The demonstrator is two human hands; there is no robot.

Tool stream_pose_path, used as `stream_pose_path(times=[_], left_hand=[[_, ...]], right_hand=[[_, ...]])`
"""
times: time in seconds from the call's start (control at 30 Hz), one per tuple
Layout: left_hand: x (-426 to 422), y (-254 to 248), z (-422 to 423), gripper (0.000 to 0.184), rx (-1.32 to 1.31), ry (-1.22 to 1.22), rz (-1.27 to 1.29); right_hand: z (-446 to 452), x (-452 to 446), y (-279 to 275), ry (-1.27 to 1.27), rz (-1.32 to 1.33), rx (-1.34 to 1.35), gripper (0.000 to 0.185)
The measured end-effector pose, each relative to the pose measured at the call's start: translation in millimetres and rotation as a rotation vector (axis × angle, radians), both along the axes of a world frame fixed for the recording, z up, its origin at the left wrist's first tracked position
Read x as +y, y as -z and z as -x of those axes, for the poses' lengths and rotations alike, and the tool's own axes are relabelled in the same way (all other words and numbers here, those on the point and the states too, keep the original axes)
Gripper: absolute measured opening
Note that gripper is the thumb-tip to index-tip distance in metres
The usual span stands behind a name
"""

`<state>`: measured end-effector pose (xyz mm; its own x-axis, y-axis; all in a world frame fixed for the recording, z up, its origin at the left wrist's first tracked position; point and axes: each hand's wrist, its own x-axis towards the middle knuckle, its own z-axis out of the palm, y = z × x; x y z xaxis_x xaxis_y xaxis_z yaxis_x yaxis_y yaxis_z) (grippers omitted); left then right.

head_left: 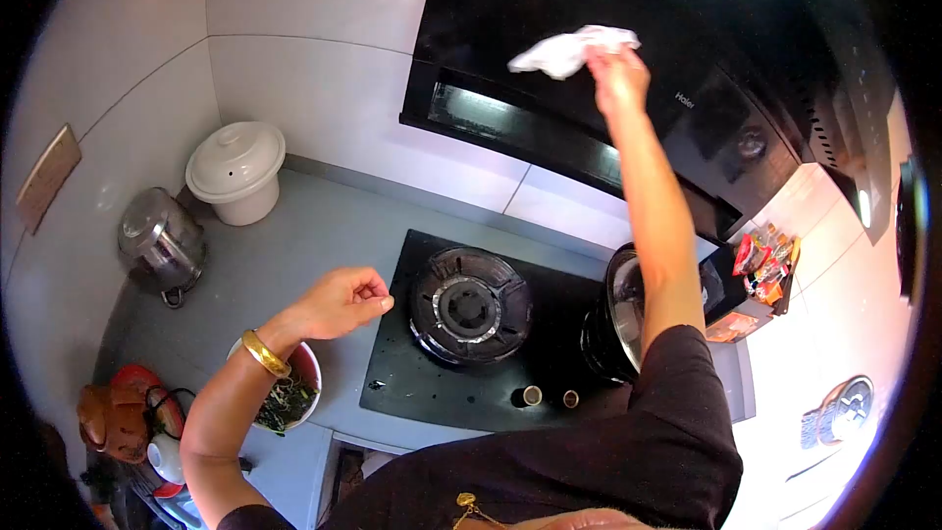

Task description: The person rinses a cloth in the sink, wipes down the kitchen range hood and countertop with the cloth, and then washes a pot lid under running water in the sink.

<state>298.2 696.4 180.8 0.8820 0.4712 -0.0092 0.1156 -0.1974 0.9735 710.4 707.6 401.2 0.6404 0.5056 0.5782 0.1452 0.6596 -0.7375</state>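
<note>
Up against the black range hood (549, 0), my right hand (620, 80) grips a crumpled white cloth (574, 51), which spreads out to the left of my fingers. My left hand (339, 302) hovers over the counter, just left of the gas stove (392, 383); its fingers are curled in and nothing shows in them. A gold bangle (265, 353) circles that wrist. Below the left forearm, and partly covered by it, is a bowl (312, 358) of leafy greens. The near burner (469, 306) carries no pot.
A white lidded pot (237, 177) and a metal pot (162, 240) stand at the back left. My right arm partly hides a dark pan (620, 309) on the other burner. Packets (770, 265) fill a box at right. Two stove knobs (531, 396) face me.
</note>
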Motion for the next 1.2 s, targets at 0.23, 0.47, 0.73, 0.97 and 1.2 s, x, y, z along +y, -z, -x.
stream_pose_path(times=[0.23,0.47,0.73,0.97,1.2], left_hand=[[-7.0,-13.3,-30.8,0.022,0.025,0.053,0.001],[0.5,-3.1,-17.7,0.024,0.077,0.014,-0.076],[15.8,0.0,7.5,0.024,0.099,-0.027,-0.166],[22.2,-0.1,24.3,0.02,0.097,-0.034,-0.179],[27.1,4.2,30.0,0.019,0.045,-0.043,-0.178]], right_hand=[[-119.6,-83.1,-58.2,1.24,0.102,-0.74,0.028],[-105.5,-28.6,-53.8,1.654,0.174,-1.122,0.042],[72.2,110.4,-46.2,1.532,0.263,-1.143,0.072],[137.5,188.8,-31.1,1.38,0.091,-1.344,0.062],[130.6,158.5,-0.9,1.153,-0.111,-1.835,0.038]])
